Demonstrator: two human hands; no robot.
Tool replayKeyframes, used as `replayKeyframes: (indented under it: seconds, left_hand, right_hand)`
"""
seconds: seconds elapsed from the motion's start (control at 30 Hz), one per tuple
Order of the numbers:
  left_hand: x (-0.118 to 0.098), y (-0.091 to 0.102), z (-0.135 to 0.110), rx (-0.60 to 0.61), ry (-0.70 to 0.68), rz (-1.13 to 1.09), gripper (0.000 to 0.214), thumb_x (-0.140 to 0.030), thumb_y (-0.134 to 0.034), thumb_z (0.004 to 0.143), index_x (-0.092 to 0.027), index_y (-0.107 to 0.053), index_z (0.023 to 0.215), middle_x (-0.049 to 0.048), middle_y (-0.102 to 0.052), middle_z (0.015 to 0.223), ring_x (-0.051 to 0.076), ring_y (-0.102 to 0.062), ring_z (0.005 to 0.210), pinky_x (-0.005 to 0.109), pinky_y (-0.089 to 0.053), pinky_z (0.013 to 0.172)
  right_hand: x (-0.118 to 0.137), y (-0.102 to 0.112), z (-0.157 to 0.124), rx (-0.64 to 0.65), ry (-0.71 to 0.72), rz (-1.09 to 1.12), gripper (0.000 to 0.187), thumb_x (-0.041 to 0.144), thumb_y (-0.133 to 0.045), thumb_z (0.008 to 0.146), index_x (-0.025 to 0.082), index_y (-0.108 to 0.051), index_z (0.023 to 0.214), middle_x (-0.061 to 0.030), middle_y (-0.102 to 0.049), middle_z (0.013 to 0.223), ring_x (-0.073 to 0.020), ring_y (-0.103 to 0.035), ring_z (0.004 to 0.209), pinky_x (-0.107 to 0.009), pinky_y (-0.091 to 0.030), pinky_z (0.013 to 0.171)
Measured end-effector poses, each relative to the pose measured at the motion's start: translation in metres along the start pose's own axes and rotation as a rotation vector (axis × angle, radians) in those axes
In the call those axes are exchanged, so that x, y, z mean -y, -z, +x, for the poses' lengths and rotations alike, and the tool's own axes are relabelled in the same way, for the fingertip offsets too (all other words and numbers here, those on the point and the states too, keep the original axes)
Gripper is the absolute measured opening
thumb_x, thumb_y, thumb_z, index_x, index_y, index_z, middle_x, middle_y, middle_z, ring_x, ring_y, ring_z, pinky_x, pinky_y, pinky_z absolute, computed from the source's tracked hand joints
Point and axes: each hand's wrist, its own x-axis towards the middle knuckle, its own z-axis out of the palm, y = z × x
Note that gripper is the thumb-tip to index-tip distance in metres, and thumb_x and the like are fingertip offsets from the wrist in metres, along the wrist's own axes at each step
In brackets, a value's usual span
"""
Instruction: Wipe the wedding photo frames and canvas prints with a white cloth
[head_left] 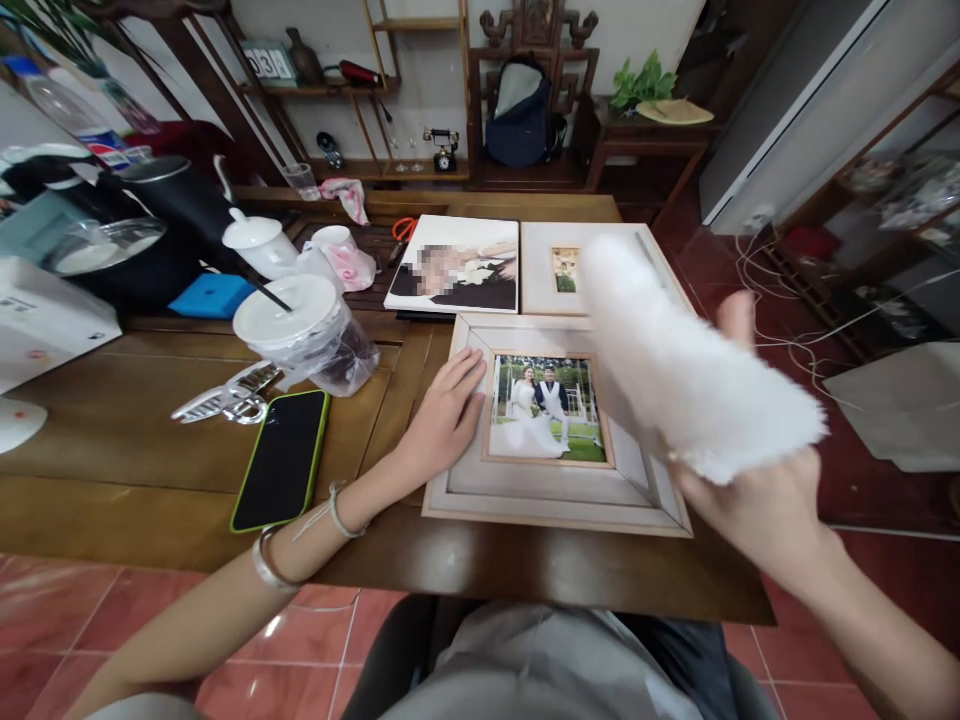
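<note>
My left hand [442, 425] lies flat on the left border of a whitewashed picture frame [547, 492], fingers stretched out together. Inside the frame is a wedding photo [547, 410] of two people on a garden swing. My right hand [772, 510] grips a white fluffy duster [690, 370], raised over the frame's right side and hiding part of it. Its thumb sticks up behind the duster, and the handle, if any, is hidden. Beyond the frame lie a second light frame [538, 270] with a small picture and a photo panel [491, 290].
A phone [281, 460], a metal hair clip [229, 395] and a lidded plastic cup [300, 330] in a bag sit left on the wooden table [360, 535]. Orange scissors [403, 230] and a white lidded cup [259, 243] are farther back. Cables [802, 345] trail on the floor at right.
</note>
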Motion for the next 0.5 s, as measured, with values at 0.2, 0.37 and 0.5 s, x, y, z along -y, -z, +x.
replayKeyframes:
  seconds: [0.2, 0.37, 0.5]
  left_hand:
    - [0.0, 0.0, 0.001, 0.0, 0.005, 0.001, 0.043, -0.026, -0.037, 0.097, -0.015, -0.045, 0.138, 0.0142, -0.044, 0.146, 0.027, -0.031, 0.141, 0.054, -0.028, 0.115]
    - [-0.001, 0.0, 0.001, -0.001, 0.032, -0.01, 0.043, -0.026, -0.037, 0.097, -0.013, -0.048, 0.136, 0.0153, -0.045, 0.145, 0.026, -0.032, 0.141, 0.051, -0.029, 0.115]
    - [-0.001, 0.0, 0.0, -0.004, 0.024, -0.006, 0.043, -0.026, -0.036, 0.097, -0.013, -0.046, 0.137, 0.0152, -0.043, 0.146, 0.026, -0.03, 0.141, 0.052, -0.028, 0.115]
  right_hand:
    - [-0.041, -0.018, 0.061, 0.14, 0.16, -0.189, 0.043, -0.003, -0.041, 0.083, 0.015, -0.063, 0.115, -0.0129, -0.028, 0.154, -0.0319, -0.029, 0.139, -0.049, -0.04, 0.105]
    - [-0.06, -0.049, 0.085, 0.376, 0.271, -0.192, 0.055, -0.007, -0.048, 0.065, 0.015, -0.067, 0.112, -0.0154, -0.051, 0.139, -0.0322, -0.043, 0.131, -0.058, -0.037, 0.105]
    - [-0.059, -0.058, 0.082, 0.35, 0.269, -0.182, 0.054, -0.001, -0.048, 0.069, 0.016, -0.065, 0.117, -0.0152, -0.041, 0.147, -0.0363, -0.024, 0.14, -0.068, -0.022, 0.108]
